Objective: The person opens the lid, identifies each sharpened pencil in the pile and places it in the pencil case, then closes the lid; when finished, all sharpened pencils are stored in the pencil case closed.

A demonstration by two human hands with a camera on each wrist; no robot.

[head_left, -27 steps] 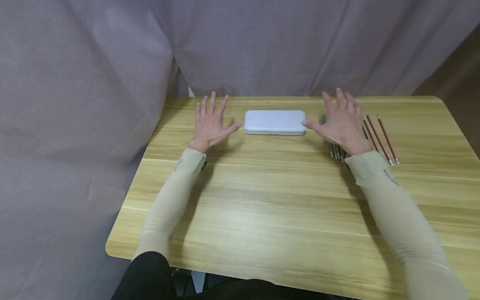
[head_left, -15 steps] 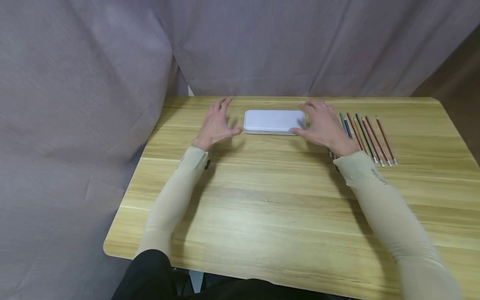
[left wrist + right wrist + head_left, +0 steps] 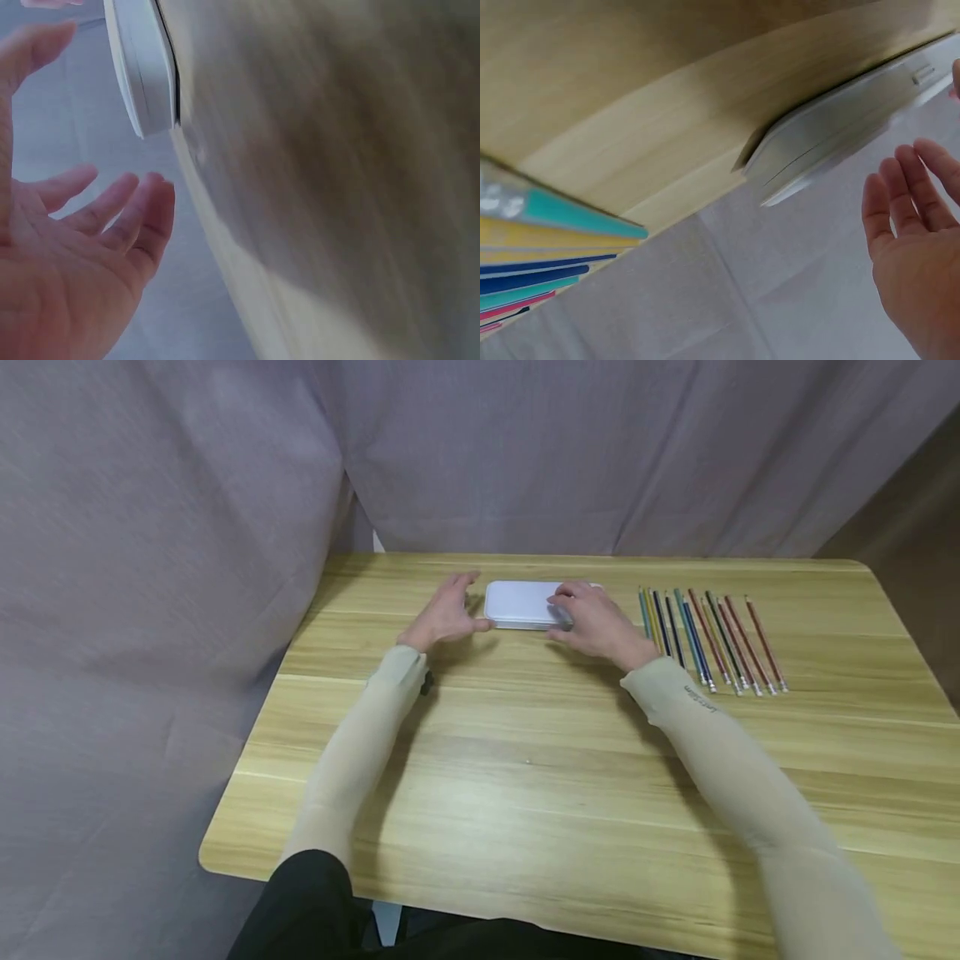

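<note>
A flat white case (image 3: pixel 525 603) lies closed on the wooden table (image 3: pixel 525 777), in the upper middle of the head view, close to the table's far edge. The person's 2 hands flank it.

The left hand (image 3: pixel 447 614) sits at the case's left end, seen left of centre in the head view. Its thumb reaches toward the near left corner of the case; whether it touches cannot be told. The left wrist view shows the left hand (image 3: pixel 67 247) in the lower left of the frame, palm exposed, fingers spread and relaxed, holding nothing, with the white case (image 3: pixel 142 67) at the upper left, apart from the fingers.

The right hand (image 3: pixel 596 622) lies over the right part of the case, covering that end, fingers bent loosely above the lid. Contact with the lid cannot be confirmed from the head view. In the right wrist view the right hand (image 3: pixel 919 240) occupies the lower right of the frame, fingers extended and slack, with a visible gap to the white case (image 3: pixel 832 135) at the upper right. Neither hand grips anything.

A row of coloured pencils (image 3: pixel 708 635) lies side by side on the table right of the case, in the upper right of the head view, well clear of the right hand. A grey curtain (image 3: pixel 525 452) hangs behind the table.
</note>
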